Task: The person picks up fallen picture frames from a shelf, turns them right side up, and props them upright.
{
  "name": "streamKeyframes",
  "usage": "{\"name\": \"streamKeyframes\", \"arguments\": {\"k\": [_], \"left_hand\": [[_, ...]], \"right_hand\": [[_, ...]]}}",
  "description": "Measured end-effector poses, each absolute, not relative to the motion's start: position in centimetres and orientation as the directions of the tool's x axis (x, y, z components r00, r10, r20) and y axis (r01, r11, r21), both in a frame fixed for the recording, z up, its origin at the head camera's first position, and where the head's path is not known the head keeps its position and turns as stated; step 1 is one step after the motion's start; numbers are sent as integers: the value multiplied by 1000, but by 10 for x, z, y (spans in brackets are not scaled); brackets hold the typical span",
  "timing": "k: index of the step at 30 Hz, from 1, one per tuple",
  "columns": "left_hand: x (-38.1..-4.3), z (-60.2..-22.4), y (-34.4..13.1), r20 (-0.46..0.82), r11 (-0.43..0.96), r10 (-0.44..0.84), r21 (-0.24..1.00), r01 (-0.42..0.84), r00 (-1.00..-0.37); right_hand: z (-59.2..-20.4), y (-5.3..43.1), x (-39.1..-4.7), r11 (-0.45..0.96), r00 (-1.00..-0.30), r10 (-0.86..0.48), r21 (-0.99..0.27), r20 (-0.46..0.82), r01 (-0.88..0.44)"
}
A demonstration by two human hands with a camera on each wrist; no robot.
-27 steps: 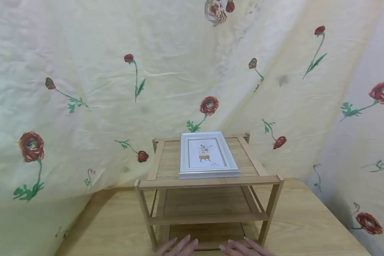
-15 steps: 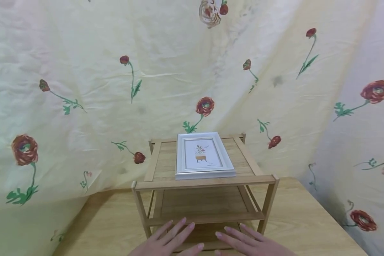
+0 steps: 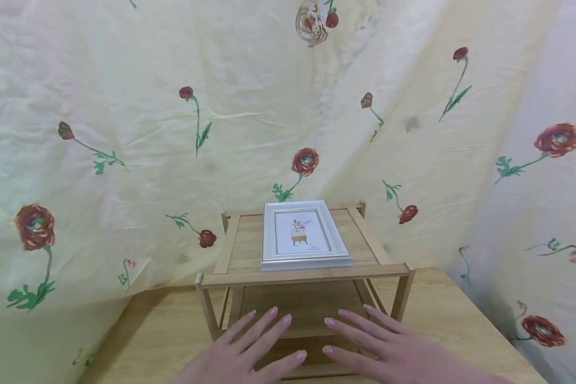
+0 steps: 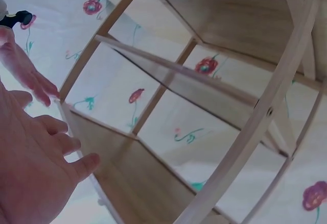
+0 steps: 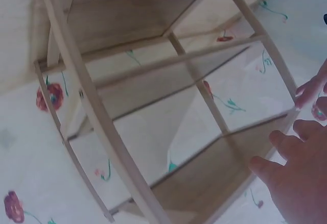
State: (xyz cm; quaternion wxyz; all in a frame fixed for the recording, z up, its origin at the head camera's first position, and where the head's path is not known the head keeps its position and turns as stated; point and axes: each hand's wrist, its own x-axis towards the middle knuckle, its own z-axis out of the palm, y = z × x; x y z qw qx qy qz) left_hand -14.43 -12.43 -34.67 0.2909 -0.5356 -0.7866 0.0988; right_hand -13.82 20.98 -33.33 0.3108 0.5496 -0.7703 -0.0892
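Observation:
A white picture frame (image 3: 271, 263) with a small plant print lies flat on the top shelf of a wooden rack (image 3: 365, 234). Its near edge sits by the rack's front rail. In front of the rack, my left hand (image 3: 242, 349) reaches forward, palm down, fingers spread and holding nothing. My right hand (image 3: 384, 344) mirrors it on the other side, also spread and holding nothing. In the head view both hands overlap the lower shelves. The left wrist view shows the left hand (image 4: 36, 157) beside the rack; the right wrist view shows the right hand (image 5: 301, 163) likewise.
The rack stands on a light wooden table (image 3: 163, 325). A pale cloth (image 3: 249, 69) printed with red flowers hangs behind and along both sides. The table's right edge slants toward the cloth. Two lower shelves (image 3: 297, 304) show under the rack's top.
Both hands have come up into the head view from the bottom edge and moved forward toward the rack, fingers spreading. The picture frame stays in place on the rack; the view shifts slightly.

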Motion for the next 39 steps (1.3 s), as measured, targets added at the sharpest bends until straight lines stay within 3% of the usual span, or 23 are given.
{"name": "streamKeyframes", "arguments": {"k": [9,16,20,28,39], "left_hand": [[-142,-325,-125,353,380,908,-472,796,-225],[-144,-297,-127,431,377,887,-478,793,-162],[-143,-281,-127,454,377,881,-499,780,-135],[-152,-256,-130,474,449,855,-474,757,-210],[-185,-241,-137,430,551,822,-429,716,-374]], "right_hand": [[-310,211,-129,416,-280,-894,410,350,-812],[-281,207,-121,502,-400,-859,378,319,-778],[-265,204,-120,516,-400,-849,379,344,-768],[-241,204,-131,551,-425,-824,357,374,-754],[-222,204,-167,624,-546,-781,357,303,-695]]}}
